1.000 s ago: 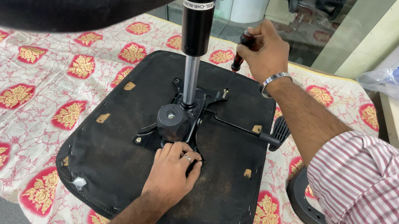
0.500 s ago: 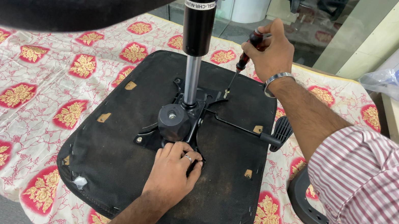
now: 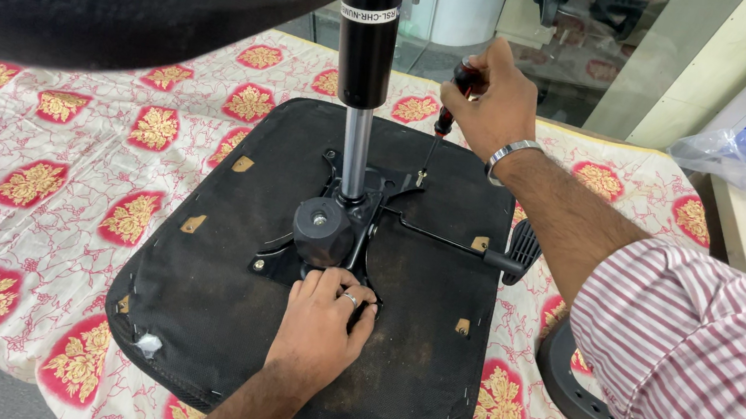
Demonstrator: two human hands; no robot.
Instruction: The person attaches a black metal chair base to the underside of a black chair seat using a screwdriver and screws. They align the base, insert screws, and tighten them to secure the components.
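The right hand [image 3: 495, 101] is clamped around a screwdriver [image 3: 441, 132], held upright so its tip meets a screw at the far edge of the black mechanism plate [image 3: 331, 233]. The left hand [image 3: 320, 323], fingers curled together, presses on the plate's near edge, likely to steady it. The upturned seat [image 3: 215, 314] lies on the patterned table [image 3: 40, 185], whose cloth shows open to the left; the gas cylinder [image 3: 365, 64] rises just beside the screwdriver, crowding it

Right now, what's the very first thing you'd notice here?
An upside-down black chair seat lies on a red-and-gold patterned cloth, with its shiny gas cylinder sticking straight up from the middle. The right hand holds a screwdriver down at the metal plate, while the left hand rests on the plate's near edge.
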